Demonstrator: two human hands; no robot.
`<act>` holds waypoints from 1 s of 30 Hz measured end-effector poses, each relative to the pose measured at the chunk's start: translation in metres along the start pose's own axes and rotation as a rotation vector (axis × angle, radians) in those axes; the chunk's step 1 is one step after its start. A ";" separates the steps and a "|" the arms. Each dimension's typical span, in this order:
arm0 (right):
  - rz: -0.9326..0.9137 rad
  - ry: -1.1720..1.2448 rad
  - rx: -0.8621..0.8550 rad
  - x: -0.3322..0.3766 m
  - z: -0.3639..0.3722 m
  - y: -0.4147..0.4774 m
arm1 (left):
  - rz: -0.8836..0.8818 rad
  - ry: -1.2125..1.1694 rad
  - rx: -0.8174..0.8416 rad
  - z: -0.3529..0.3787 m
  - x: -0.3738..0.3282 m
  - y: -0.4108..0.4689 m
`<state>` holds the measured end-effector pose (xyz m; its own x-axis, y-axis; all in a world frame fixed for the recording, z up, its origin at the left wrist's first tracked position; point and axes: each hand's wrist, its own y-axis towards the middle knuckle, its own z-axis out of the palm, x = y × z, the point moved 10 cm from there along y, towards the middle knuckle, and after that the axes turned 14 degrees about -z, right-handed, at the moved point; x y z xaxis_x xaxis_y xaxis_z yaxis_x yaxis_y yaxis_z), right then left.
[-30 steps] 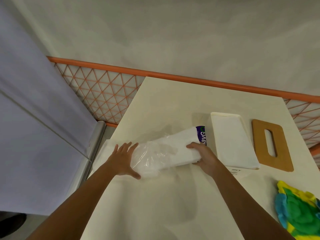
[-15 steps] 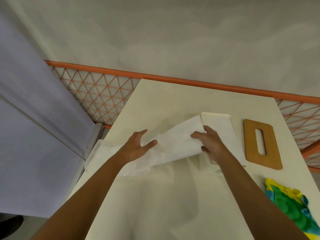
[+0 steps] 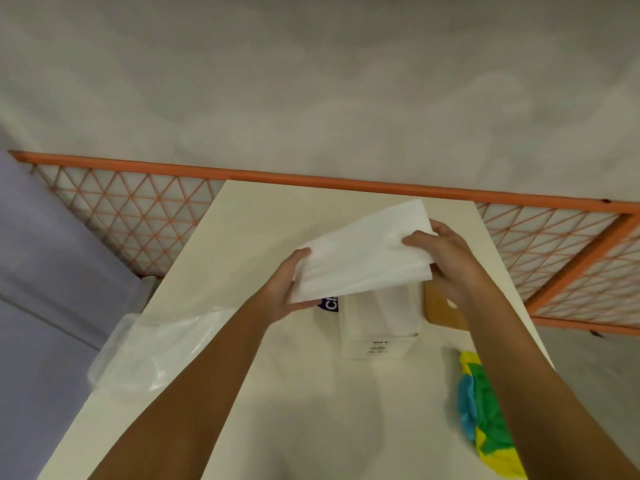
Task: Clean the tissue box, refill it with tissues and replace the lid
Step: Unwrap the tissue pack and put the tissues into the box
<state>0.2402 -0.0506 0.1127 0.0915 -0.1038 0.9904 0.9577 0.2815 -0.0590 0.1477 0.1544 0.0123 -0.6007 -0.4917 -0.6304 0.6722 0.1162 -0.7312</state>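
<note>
Tissue stack: a thick white rectangular stack of tissues (image 3: 363, 258) is held in the air above the table, tilted, its far right corner higher than its near left corner.
Left hand: the left hand (image 3: 287, 292) clamps the stack's lower left end, thumb on top and fingers beneath.
Right hand: the right hand (image 3: 446, 265) clamps the upper right end, thumb on top and fingers curled under.
Tissue box: the open white rectangular tissue box (image 3: 377, 327) stands on the cream table (image 3: 311, 410) directly below the stack, just nearer the person.
Key relation: the stack's long axis runs left to right, slanted, while the box's long axis runs away from the person, so the two look crossed; I judge the stack needs turning and levelling before it drops in.
Nearer hand: both are near the opening; the right sits above the box's far right corner.
Lid: the brown wooden lid with a slot (image 3: 443, 313) lies right of the box, partly hidden by the right hand.
Wrapper: the clear plastic wrapper (image 3: 156, 351) lies at the table's left edge.
</note>
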 end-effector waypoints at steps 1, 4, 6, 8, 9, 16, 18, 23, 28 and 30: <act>0.034 -0.009 0.021 -0.005 0.000 -0.003 | -0.008 -0.015 0.065 0.008 0.001 0.001; 0.138 -0.017 0.078 -0.028 -0.009 -0.011 | -0.012 -0.010 0.106 0.027 0.003 0.003; 0.198 0.007 0.090 -0.043 -0.015 -0.017 | 0.024 0.013 0.073 0.030 0.002 0.007; 0.238 0.013 0.137 -0.053 -0.018 -0.022 | 0.083 0.056 0.049 0.032 0.000 0.011; 0.250 0.019 0.169 -0.057 -0.018 -0.023 | 0.105 0.077 0.040 0.032 0.000 0.013; 0.346 0.097 0.181 -0.066 -0.044 -0.008 | 0.093 0.296 0.090 0.047 -0.020 0.019; 0.321 0.023 0.205 -0.064 -0.047 -0.001 | 0.075 0.352 0.083 0.050 -0.029 0.020; 0.259 -0.239 0.262 -0.060 -0.054 0.017 | 0.026 0.503 0.053 0.055 -0.049 0.027; 0.288 -0.279 0.335 -0.069 -0.038 0.023 | 0.050 0.536 0.092 0.071 -0.066 0.030; 0.277 -0.202 0.285 -0.072 -0.037 0.028 | 0.038 0.325 0.050 0.065 -0.069 0.035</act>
<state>0.2703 -0.0703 0.0357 0.2515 0.1927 0.9485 0.7884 0.5276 -0.3163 0.2407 0.1363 0.0469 -0.6763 -0.1858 -0.7128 0.7121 0.0828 -0.6972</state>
